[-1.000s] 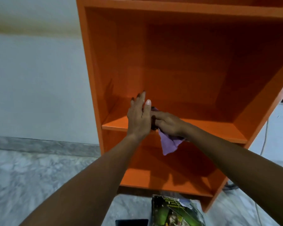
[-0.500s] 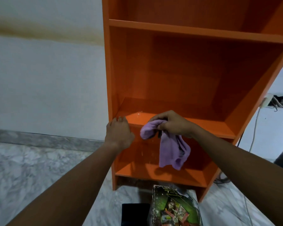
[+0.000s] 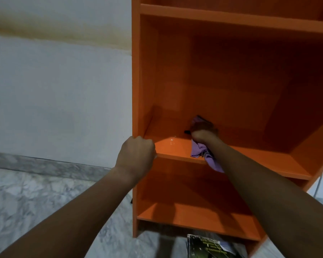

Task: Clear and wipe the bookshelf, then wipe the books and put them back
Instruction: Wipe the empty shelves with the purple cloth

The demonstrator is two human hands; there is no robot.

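The orange bookshelf (image 3: pixel 231 21) stands cleared, so the emptying looks done and the wiping is under way. The right hand (image 3: pixel 203 134) has its grip closed on a soft, crumpled purple cloth (image 3: pixel 199 151), pressed on the glossy middle shelf (image 3: pixel 175 148). The left hand (image 3: pixel 136 155), at nine o'clock of the cloth, clenches that shelf's front corner. A book (image 3: pixel 213 246) waits on the marbled floor (image 3: pixel 35 198), unwiped I'd guess.
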